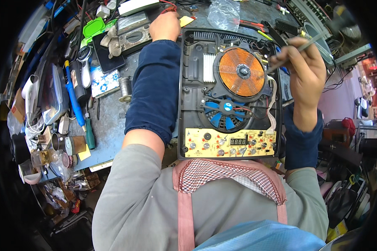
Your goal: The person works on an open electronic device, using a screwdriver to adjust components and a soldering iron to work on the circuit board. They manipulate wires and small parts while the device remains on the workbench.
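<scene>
In front of me lies an opened induction cooker (pixel 191 79), its black housing showing a round copper coil (pixel 232 72), a blue fan (pixel 222 115) and a yellow control board (pixel 197 144). My right hand (pixel 305 69) is raised over the cooker's right side, fingers closed on a thin grey metal tool (pixel 312 42) that looks like tweezers. Beyond the cooker's far left corner, my left hand (pixel 165 27) is curled beside a multimeter (pixel 135 38) and a red wire (pixel 168 7). Its fingertips are hidden, so what it holds cannot be made out.
Left on the bench are a solder spool (pixel 125 89), a blue soldering iron (pixel 74 100), a green-handled screwdriver (pixel 89 134), a phone (pixel 107 54) and a green plastic piece (pixel 94 27). A clear plastic bag (pixel 224 15) and red-handled pliers (pixel 252 23) lie beyond the cooker.
</scene>
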A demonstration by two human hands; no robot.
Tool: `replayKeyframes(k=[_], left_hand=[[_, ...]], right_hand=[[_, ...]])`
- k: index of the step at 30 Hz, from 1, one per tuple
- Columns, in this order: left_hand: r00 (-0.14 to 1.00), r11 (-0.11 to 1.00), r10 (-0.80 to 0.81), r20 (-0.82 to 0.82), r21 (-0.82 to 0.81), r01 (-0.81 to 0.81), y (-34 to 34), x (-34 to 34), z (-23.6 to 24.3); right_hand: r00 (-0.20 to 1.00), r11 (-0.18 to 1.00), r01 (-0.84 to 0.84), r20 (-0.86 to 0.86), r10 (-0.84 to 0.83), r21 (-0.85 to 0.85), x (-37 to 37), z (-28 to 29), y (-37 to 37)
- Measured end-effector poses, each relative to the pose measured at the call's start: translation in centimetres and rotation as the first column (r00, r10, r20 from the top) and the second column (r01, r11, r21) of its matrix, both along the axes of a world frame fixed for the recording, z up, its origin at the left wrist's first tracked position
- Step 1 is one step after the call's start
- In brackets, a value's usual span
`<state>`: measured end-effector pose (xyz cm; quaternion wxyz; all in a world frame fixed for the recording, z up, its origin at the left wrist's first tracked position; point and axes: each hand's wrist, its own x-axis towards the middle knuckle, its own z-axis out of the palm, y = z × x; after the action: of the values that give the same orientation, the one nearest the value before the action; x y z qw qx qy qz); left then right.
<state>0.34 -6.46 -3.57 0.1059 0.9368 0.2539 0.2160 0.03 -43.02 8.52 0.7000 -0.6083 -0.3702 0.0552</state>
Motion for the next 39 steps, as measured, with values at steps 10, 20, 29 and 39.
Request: replayKeyframes(k=[10, 20, 29, 39], left_hand=[[0.992, 0.994, 0.101, -0.069, 0.034, -0.099, -0.4, 0.9, 0.0], [0.766, 0.297, -0.176, 0.618, -0.709, 0.640, -3.7, -5.4, 10.9], [0.672, -0.089, -0.303, 0.676, -0.722, 0.686, -7.6, -7.3, 8.0], [0.701, -0.401, -0.130, 0.701, -0.684, 0.609, -6.7, -6.7, 6.5]], right_hand=[[0.970, 0.976, 0.118, -0.234, -0.073, 0.184, -5.8, -3.8, -9.2], [0.981, 0.947, 0.129, -0.180, -0.077, 0.295, -6.8, -1.7, -8.7], [0.989, 0.925, 0.034, -0.149, 0.024, 0.380, -2.7, 1.9, 2.5], [1.000, 0.940, -0.019, -0.004, 0.022, 0.341, 1.4, -0.1, 8.1]])
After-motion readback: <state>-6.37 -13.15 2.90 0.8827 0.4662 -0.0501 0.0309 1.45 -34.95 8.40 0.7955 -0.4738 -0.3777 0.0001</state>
